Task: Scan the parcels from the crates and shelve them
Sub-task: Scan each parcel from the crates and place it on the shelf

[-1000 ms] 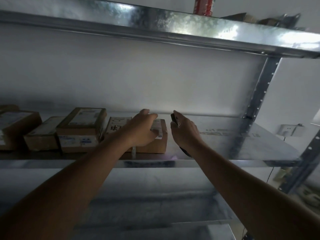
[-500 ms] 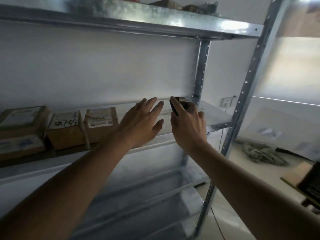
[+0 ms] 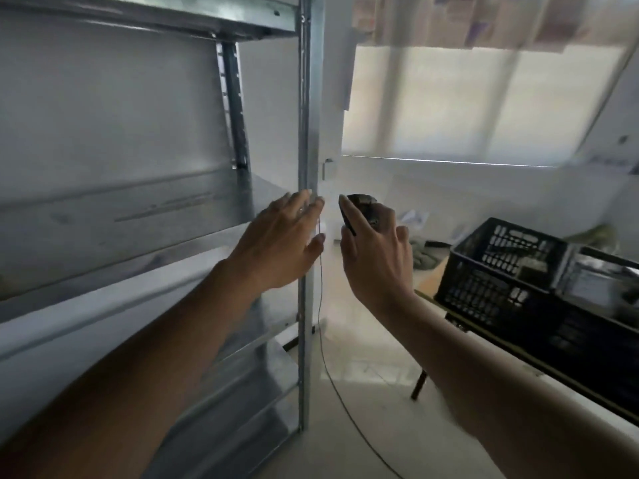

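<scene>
I see my left hand (image 3: 280,243) raised in front of me with its fingers straight and spread a little, holding nothing; its fingertips (image 3: 306,197) overlap the front post (image 3: 306,133) of the metal rack, though I cannot tell whether they touch it. Just to its right, apart from it by a narrow gap, my right hand (image 3: 375,250) is curled round a small dark scanner (image 3: 363,210), which pokes out above the knuckles with the thumb (image 3: 345,209) laid along its left side (the frame is smeared, so the scanner's details are lost to me).

Left of and beyond my left hand runs a bare steel shelf (image 3: 121,209), with another shelf (image 3: 148,15) high above it and lower ones below my left forearm. No parcels show on the stretch of shelf I can see.

To the right of my right hand, and a bit lower, sits a black plastic crate (image 3: 491,274) with slotted walls, resting on a table (image 3: 518,350) whose edge passes behind my right forearm. A second dark crate (image 3: 601,271) stands just past the first, further to the right; something pale lies inside it, too blurred for me to call it a parcel.

A thin dark cable (image 3: 326,357) drops between my two wrists and trails across the pale floor (image 3: 363,340) below them. Beyond both hands, a bright covered window (image 3: 484,105) fills the wall, and greenish cloth (image 3: 423,259) lies on the floor between my right hand and the crate.
</scene>
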Action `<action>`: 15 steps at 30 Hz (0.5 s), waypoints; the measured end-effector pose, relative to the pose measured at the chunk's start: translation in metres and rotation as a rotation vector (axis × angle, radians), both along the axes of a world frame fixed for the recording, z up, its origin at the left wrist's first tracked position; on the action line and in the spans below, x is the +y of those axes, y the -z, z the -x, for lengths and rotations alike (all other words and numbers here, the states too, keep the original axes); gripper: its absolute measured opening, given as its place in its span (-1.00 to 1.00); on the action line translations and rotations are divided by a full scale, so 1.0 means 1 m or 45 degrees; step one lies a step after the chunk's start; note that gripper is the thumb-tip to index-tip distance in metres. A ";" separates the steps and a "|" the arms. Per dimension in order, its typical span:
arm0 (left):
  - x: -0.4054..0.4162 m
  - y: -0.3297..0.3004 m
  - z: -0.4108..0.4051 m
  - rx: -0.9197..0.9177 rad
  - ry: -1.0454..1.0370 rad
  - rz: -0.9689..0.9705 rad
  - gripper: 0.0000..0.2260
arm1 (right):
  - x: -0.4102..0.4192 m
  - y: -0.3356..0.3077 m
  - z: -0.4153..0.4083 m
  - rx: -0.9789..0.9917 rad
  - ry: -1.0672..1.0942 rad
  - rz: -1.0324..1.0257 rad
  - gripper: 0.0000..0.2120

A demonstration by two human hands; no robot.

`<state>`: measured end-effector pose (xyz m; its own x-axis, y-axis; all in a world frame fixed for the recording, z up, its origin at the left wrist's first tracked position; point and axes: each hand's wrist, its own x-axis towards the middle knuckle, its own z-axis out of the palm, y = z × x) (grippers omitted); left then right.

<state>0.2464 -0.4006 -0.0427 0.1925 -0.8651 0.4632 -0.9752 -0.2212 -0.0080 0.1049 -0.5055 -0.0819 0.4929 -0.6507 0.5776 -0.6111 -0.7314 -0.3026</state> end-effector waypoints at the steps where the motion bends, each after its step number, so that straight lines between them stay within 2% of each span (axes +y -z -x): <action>1: -0.017 0.004 0.013 0.013 0.018 -0.009 -0.43 | -0.013 0.003 0.015 0.000 0.023 0.007 -0.43; 4: -0.067 0.013 0.049 0.042 0.067 -0.040 -0.43 | -0.052 0.013 0.060 0.003 0.112 -0.006 -0.45; 15: -0.271 0.056 0.143 0.119 0.506 -0.184 -0.45 | -0.194 0.062 0.187 0.055 0.556 -0.118 -0.47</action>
<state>0.1036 -0.6715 -0.0992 -0.1332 -0.9352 0.3282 -0.9824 0.1683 0.0811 -0.0817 -0.6999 -0.1442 0.1828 -0.8510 0.4924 -0.8700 -0.3733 -0.3221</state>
